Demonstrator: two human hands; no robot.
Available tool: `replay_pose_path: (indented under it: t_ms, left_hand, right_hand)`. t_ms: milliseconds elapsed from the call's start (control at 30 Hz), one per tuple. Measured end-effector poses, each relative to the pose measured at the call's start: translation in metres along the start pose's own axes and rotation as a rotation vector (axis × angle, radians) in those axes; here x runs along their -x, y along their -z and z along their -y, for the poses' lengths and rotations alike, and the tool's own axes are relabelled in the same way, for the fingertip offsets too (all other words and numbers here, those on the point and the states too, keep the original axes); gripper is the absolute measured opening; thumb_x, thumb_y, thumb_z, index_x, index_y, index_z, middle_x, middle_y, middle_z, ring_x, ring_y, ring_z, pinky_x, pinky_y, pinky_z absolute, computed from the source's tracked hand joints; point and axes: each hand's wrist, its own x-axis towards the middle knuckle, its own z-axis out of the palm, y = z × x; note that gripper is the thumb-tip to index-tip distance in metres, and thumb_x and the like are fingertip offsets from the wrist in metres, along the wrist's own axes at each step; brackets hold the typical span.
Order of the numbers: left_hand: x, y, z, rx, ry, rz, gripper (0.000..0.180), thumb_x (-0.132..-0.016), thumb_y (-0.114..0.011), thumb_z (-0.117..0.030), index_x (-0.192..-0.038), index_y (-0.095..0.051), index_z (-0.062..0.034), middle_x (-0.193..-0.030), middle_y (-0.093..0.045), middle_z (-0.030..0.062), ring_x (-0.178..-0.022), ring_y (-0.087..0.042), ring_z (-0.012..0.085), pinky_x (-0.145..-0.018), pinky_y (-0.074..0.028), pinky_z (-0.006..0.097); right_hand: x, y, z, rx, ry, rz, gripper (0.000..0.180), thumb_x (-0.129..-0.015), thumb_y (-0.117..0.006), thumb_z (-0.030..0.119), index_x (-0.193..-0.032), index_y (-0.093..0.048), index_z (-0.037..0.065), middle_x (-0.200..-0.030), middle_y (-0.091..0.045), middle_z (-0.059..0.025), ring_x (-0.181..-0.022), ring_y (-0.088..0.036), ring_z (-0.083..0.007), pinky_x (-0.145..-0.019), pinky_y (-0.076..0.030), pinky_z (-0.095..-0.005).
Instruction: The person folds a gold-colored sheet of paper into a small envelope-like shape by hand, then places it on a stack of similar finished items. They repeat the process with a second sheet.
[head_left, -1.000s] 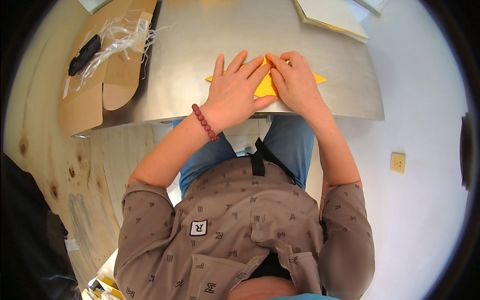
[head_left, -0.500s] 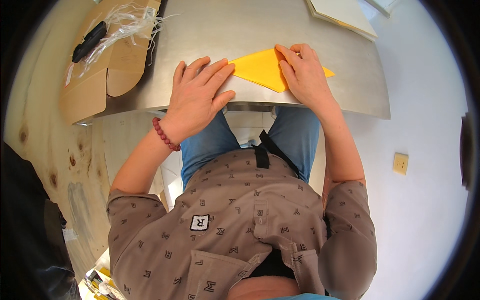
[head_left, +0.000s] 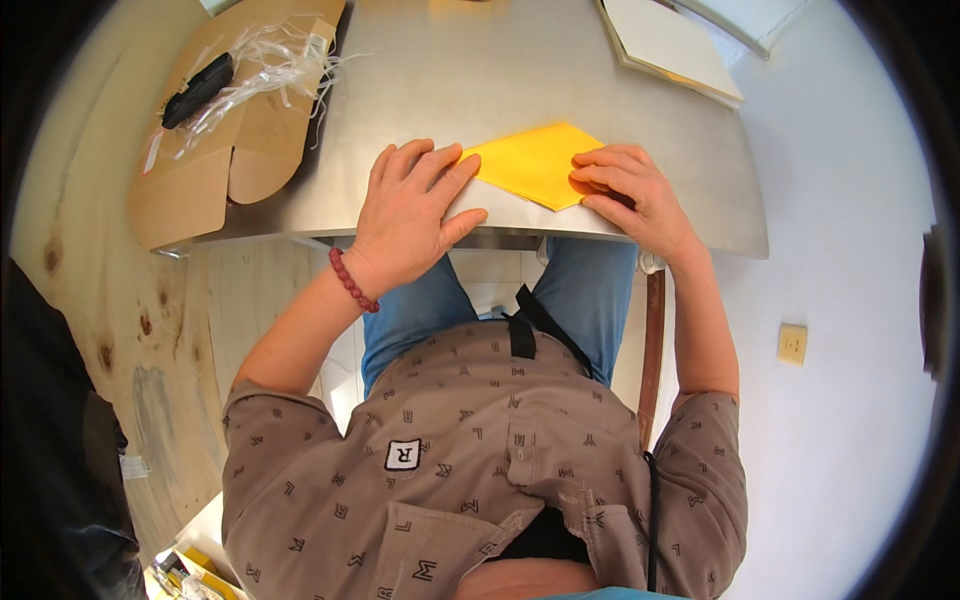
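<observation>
The fingertips of the left hand [head_left: 412, 215] rest on the left corner of a folded sheet of yellow paper [head_left: 535, 165], the fingers straight and a little apart, the thumb spread away toward the middle of the picture. At the paper's right side the right hand [head_left: 640, 195] has its fingers curled and close together, their tips touching the sheet; the thumb lies below them near the lower edge, and from this angle I cannot tell whether the paper is pinched between thumb and fingers. The paper lies in the upper middle of the frame, pointed at the left, with one corner at the top and another toward the near edge of a metal table [head_left: 420, 90].

A dark red bead bracelet [head_left: 352, 282] circles the left wrist. In the upper left, an opened cardboard box [head_left: 190, 195] bears a tangle of clear plastic strips [head_left: 265, 80] and a black object [head_left: 198, 90]. A stack of white sheets [head_left: 670, 40] sits in the upper right of the frame. Below the table edge are blue trousers [head_left: 418, 310] and a patterned brown shirt [head_left: 470, 430]; at the right, a cream wall socket [head_left: 792, 344] is set in a white wall [head_left: 840, 200].
</observation>
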Motion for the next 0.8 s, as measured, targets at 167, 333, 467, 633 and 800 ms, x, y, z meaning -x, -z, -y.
replay_pose_path:
  t_ms: [167, 333, 467, 633, 800]
  left_hand:
    - [-0.001, 0.002, -0.004, 0.016, 0.007, -0.042, 0.052, -0.090, -0.073, -0.039, -0.132, -0.064, -0.0086, -0.131, -0.059, 0.0088, -0.124, -0.050, 0.0323, -0.107, -0.041, 0.046]
    - [-0.001, 0.000, -0.020, 0.057, 0.054, -0.068, 0.055, -0.086, -0.077, -0.038, -0.128, -0.065, -0.0041, -0.121, -0.058, 0.0116, -0.114, -0.052, 0.0314, -0.097, -0.045, 0.044]
    - [-0.002, -0.001, -0.035, 0.072, 0.069, -0.086, 0.058, -0.084, -0.079, -0.040, -0.126, -0.066, -0.0018, -0.119, -0.057, 0.0128, -0.111, -0.052, 0.0308, -0.093, -0.045, 0.043]
    - [-0.005, -0.003, -0.045, 0.107, 0.107, -0.066, 0.059, -0.086, -0.079, -0.039, -0.127, -0.065, -0.0002, -0.116, -0.056, 0.0131, -0.105, -0.052, 0.0315, -0.092, -0.045, 0.042]
    - [-0.007, -0.003, -0.046, 0.115, 0.124, -0.042, 0.060, -0.087, -0.078, -0.041, -0.129, -0.063, 0.0009, -0.116, -0.055, 0.0135, -0.105, -0.051, 0.0319, -0.092, -0.045, 0.042]
  right_hand:
    - [-0.012, 0.007, -0.003, 0.024, 0.018, -0.075, 0.015, -0.093, -0.068, 0.012, -0.106, -0.074, 0.007, -0.119, -0.072, -0.0066, -0.120, -0.059, -0.0289, -0.101, -0.049, -0.0385]
    - [-0.049, 0.004, -0.011, 0.221, 0.115, -0.177, 0.014, -0.092, -0.069, 0.015, -0.103, -0.073, 0.007, -0.120, -0.071, -0.0074, -0.122, -0.057, -0.0308, -0.104, -0.046, -0.0402]
    - [-0.078, -0.018, -0.016, 0.278, 0.084, -0.317, 0.021, -0.090, -0.072, 0.021, -0.105, -0.072, 0.007, -0.116, -0.071, -0.0092, -0.122, -0.057, -0.0325, -0.105, -0.044, -0.0404]
    - [-0.081, -0.027, -0.018, 0.303, -0.197, -0.247, 0.021, -0.088, -0.072, 0.023, -0.100, -0.071, 0.007, -0.108, -0.071, -0.0088, -0.107, -0.062, -0.0306, -0.099, -0.047, -0.0404]
    - [-0.074, -0.031, -0.017, 0.312, -0.103, -0.304, 0.017, -0.089, -0.068, 0.022, -0.099, -0.071, 0.008, -0.103, -0.073, -0.0069, -0.100, -0.065, -0.0275, -0.098, -0.047, -0.0417]
